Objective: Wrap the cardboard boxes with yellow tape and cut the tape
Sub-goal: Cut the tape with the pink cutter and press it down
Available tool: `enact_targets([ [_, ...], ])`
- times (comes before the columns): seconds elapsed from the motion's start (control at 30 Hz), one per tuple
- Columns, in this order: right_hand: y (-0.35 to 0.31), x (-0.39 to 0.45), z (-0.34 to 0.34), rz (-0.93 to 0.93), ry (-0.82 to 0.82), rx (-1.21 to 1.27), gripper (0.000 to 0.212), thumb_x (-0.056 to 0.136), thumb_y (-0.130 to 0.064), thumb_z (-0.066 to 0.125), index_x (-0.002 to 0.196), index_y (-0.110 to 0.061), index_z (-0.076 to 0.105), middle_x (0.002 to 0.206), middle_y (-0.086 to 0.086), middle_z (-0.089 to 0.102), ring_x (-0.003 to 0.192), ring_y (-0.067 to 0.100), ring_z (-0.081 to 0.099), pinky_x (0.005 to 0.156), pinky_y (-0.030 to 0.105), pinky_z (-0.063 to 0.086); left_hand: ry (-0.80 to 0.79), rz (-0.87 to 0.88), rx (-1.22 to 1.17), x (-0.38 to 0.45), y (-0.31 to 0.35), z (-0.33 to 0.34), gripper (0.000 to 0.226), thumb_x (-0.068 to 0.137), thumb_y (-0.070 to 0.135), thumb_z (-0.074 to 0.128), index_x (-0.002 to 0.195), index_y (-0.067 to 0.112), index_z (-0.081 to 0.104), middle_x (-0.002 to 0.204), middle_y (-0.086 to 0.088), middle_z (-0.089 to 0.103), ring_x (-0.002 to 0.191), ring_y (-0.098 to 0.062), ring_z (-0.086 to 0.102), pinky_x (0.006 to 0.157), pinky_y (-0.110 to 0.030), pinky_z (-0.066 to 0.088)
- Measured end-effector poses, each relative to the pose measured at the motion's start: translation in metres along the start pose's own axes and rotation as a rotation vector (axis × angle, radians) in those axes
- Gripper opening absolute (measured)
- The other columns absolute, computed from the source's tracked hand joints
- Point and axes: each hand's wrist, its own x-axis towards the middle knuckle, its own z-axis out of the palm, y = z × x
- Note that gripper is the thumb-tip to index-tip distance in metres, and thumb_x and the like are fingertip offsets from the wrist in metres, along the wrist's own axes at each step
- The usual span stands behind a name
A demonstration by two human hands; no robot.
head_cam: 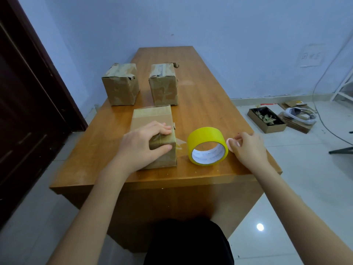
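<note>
A roll of yellow tape [207,148] stands on its edge near the front of the wooden table [206,104]. Left of it lies the near cardboard box [152,115], and my left hand [142,144] grips its front corner, fingers on top and thumb on the front face. Just right of the roll, my right hand [248,147] pinches a small pink object [230,144] between thumb and fingers; I cannot tell what it is. Two more cardboard boxes stand farther back: one at the table's left edge [121,85], one beside it [163,85].
A dark door [28,104] stands at the left. On the tiled floor to the right lie an open brown box of scraps [266,119], flat cardboard with a white device [299,114] on it, and a cable. A blue wall is behind the table.
</note>
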Motion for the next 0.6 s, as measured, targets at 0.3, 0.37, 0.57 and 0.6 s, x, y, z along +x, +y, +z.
enact_targets([
  [0.3, -0.090, -0.016, -0.049, -0.550, 0.123, 0.304, 0.021, 0.095, -0.013, 0.049, 0.103, -0.014, 0.069, 0.098, -0.001, 0.060, 0.095, 0.017, 0.055, 0.079, 0.024, 0.042, 0.016, -0.023, 0.028, 0.001, 0.001, 0.001, 0.032, 0.080, 0.037, 0.073, 0.110, 0.030, 0.066, 0.122, 0.024, 0.057, 0.117, 0.004, 0.049, 0.089, -0.026, 0.043],
  [0.37, -0.112, -0.015, -0.052, -0.647, -0.027, 0.138, 0.022, 0.093, -0.016, 0.049, 0.104, -0.016, 0.069, 0.098, -0.001, 0.061, 0.096, 0.016, 0.055, 0.082, 0.032, 0.046, 0.007, -0.025, 0.029, 0.001, 0.001, 0.001, 0.032, 0.080, 0.039, 0.073, 0.110, 0.032, 0.065, 0.121, 0.025, 0.057, 0.116, 0.007, 0.047, 0.089, -0.027, 0.043],
  [0.57, -0.146, -0.009, -0.033, -0.575, -0.470, -0.396, 0.034, 0.092, -0.038, 0.050, 0.114, -0.019, 0.066, 0.107, 0.002, 0.068, 0.096, 0.022, 0.063, 0.081, 0.034, 0.053, 0.000, -0.022, 0.026, 0.001, 0.001, -0.001, 0.035, 0.079, 0.046, 0.068, 0.111, 0.032, 0.065, 0.124, 0.021, 0.057, 0.117, -0.004, 0.052, 0.086, -0.029, 0.043],
  [0.6, -0.148, -0.008, -0.030, -0.526, -0.558, -0.413, 0.035, 0.092, -0.038, 0.050, 0.115, -0.017, 0.064, 0.103, 0.005, 0.068, 0.091, 0.022, 0.065, 0.076, 0.035, 0.055, 0.000, -0.018, 0.026, 0.000, 0.001, -0.001, 0.035, 0.080, 0.045, 0.069, 0.112, 0.032, 0.065, 0.123, 0.021, 0.058, 0.116, -0.004, 0.052, 0.083, -0.026, 0.042],
])
